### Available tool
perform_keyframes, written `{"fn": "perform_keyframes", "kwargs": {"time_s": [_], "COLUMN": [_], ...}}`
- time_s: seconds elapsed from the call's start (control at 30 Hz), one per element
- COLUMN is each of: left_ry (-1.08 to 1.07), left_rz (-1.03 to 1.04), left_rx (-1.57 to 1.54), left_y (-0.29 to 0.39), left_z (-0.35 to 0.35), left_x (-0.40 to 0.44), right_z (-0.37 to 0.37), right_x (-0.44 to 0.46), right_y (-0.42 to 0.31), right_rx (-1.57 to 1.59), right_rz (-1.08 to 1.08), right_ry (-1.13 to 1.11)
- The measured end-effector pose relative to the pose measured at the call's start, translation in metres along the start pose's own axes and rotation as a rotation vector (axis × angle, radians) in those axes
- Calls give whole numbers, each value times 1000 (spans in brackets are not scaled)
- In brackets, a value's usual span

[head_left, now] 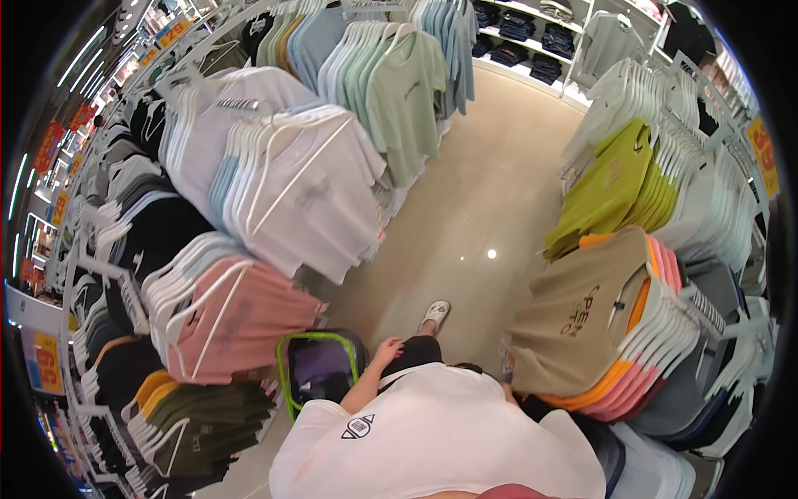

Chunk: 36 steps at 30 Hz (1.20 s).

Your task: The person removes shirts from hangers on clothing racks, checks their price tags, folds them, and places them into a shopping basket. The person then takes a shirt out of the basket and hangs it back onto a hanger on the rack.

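T-shirts [406, 100] are hung along both sides of a glossy-floored shop aisle [490, 200]. The left hand [388, 352] is seen beside a dark trouser leg [422, 353]; whether its fingers are apart or together cannot be told. Just left of it, a green-rimmed shopping basket [283, 370] is seen with purple cloth [324, 361] inside. The right hand is hidden near a tan printed T-shirt [573, 308].

Left grip [387, 350] near green-rimmed basket [284, 374].
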<state>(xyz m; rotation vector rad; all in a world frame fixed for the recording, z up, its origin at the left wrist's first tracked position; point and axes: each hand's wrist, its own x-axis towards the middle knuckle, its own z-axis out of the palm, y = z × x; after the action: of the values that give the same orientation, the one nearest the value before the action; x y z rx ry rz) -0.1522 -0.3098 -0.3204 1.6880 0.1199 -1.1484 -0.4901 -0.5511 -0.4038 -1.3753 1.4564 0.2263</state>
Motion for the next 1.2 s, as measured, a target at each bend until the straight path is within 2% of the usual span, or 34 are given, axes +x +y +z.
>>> {"fn": "perform_keyframes", "kwargs": {"time_s": [0.13, 0.2, 0.27, 0.33, 0.4, 0.43, 0.5, 0.57, 0.6, 0.63, 0.67, 0.7, 0.73, 0.8, 0.87, 0.93, 1.03, 1.13, 1.2], "left_ry": [211, 331, 193, 183, 205, 122, -49, -214, -185, -88, -96, 12, 53, 174, 355, 682, 917, 1185, 1259], "left_rz": [-79, -163, -281, -416, -333, -212, -5, 212, 266, 227, 198, 353, 423, 616, 790, 963, 1109, 1151, 1131], "left_rx": [-113, 272, 619, 505, 425, 502, 658, 795, 907, 859, 644, 620, 524, 359, 330, 448, 487, 601, 651], "left_y": [14, 27, 26, 63, 106, 124, 141, 169, 195, 257, 289, 307, 349, 413, 475, 523, 600, 654, 683], "left_z": [-34, -46, -63, -49, -22, -9, 4, 21, 37, 58, 65, 69, 75, 76, 68, 52, 40, 31, 33], "left_x": [68, 89, 129, 145, 171, 195, 232, 265, 283, 257, 265, 284, 274, 272, 263, 259, 217, 206, 207], "right_z": [0, -11, -25, -38, -49, -55, -58, -61, -63, -65, -68, -70, -72, -89, -109, -135, -145, -196, -207], "right_x": [29, 49, 66, 95, 110, 120, 159, 163, 169, 178, 193, 229, 259, 256, 268, 285, 430, 375, 382], "right_y": [-66, -117, -174, -232, -301, -336, -369, -411, -418, -425, -425, -402, -375, -369, -363, -360, -255, -397, -460], "right_rx": [-29, -19, -4, 19, 9, -7, 193, 303, 294, 265, 236, 128, 19, -130, -112, -260, -179, -272, -231], "right_rz": [-15, -82, -159, -248, -318, -345, -233, -266, -264, -292, -319, -368, -418, -422, -109, -112, -187, -226, -195], "right_ry": [-114, -142, -172, -194, -191, -186, -102, -18, -31, -3, 24, 81, 137, 273, 189, 141, 86, 71, 45]}}
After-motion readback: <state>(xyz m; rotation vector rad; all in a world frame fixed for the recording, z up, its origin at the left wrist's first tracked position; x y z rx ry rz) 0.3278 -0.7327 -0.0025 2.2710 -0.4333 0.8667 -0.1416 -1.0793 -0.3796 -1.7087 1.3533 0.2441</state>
